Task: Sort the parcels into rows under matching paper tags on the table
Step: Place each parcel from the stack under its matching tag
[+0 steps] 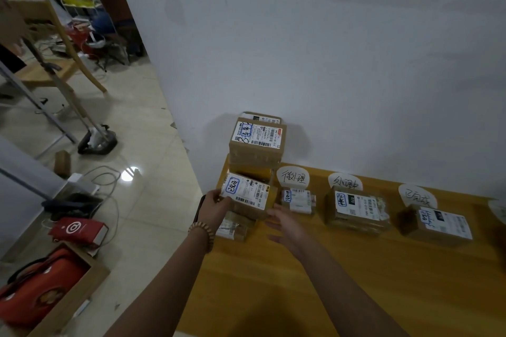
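Presumably light, stiff cardboard: the parcel [246, 195] is best held by opposite edges. The left hand [216, 206] grips its left edge; the right hand [284, 223] lies open-fingered at its right corner.

The single camera rides on my head and looks forward and down along both forearms, its wide angle bowing straight edges toward the borders. It faces the white wall [328, 49] behind the yellow table [301, 295], whose left edge cuts diagonally through the middle, so the tiled floor [142, 200] fills the left third. My left hand [215, 206], gripping a labelled parcel [247, 194], and my right hand [286, 223] sit near centre, close enough to show handwriting on the labels.
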